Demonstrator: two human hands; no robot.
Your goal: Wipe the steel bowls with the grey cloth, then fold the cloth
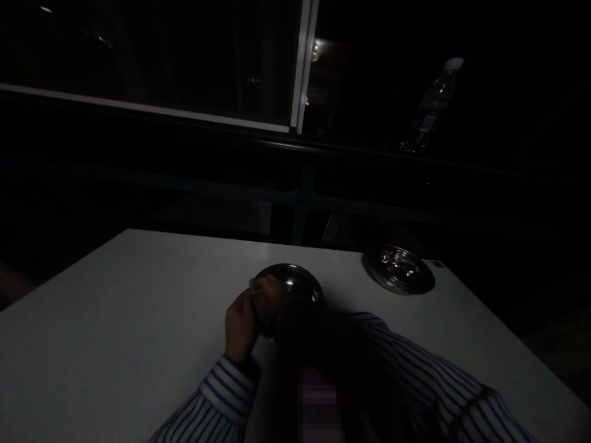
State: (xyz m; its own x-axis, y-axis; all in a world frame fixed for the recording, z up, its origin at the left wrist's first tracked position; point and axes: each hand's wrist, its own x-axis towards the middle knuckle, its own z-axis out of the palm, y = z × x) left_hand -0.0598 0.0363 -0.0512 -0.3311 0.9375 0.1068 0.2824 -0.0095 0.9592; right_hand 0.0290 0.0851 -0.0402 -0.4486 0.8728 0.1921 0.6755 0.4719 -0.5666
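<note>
Left hand (pixel 240 323) has its fingers (pixel 263 288) clenched on a small pale thing (pixel 255 285), too dim to identify, pressed at the near-left rim of the steel bowl (pixel 295 289), mid-surface. Right hand hidden under its striped sleeve (pixel 415 363), grip unreadable, so the bowl work looks underway, not finished. Second steel dish (pixel 399 269) sits untouched, far right on the white surface (pixel 115 320).

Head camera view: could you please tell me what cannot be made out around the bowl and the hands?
- Right hand: hidden in shadow beside the bowl; only its striped sleeve shows.
- Left hand: it pinches something small and pale at the bowl's rim, too dim to identify.
- Bowl's inside: too dark to see any contents.
- Plate: glints hide what lies on it.
- Background past the table: nearly black.
</note>
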